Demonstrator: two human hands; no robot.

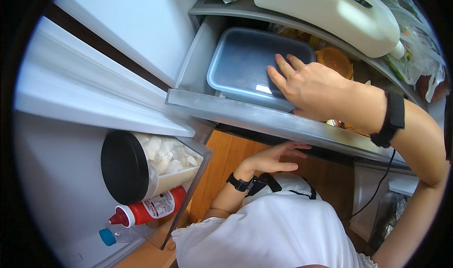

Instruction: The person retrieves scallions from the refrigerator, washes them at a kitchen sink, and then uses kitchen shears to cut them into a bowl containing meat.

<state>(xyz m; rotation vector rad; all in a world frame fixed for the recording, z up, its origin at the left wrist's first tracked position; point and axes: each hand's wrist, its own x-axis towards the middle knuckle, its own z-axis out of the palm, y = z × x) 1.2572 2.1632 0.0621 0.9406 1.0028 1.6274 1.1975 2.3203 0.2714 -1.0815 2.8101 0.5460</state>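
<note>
A rectangular plastic food container with a translucent blue-grey lid [247,59] lies in the pulled-out refrigerator drawer [226,103]. My right hand [311,82] is over the container's right part, its spread fingertips on or just above the lid. The thumb is largely hidden beside the container's front side, so a grip there does not show. In front of the drawer and lower down, my left hand [274,158] hovers with fingers apart and nothing in it. An orange round lid [334,62] sits to the right of the container, partly behind my right hand.
A large white plastic jug [329,17] lies on the shelf above the drawer, near bagged vegetables [407,56]. The open left door holds a black-lidded tub [125,167], a red squeeze bottle [152,207] and a blue-capped bottle [108,237]. A black cable [380,181] hangs at right.
</note>
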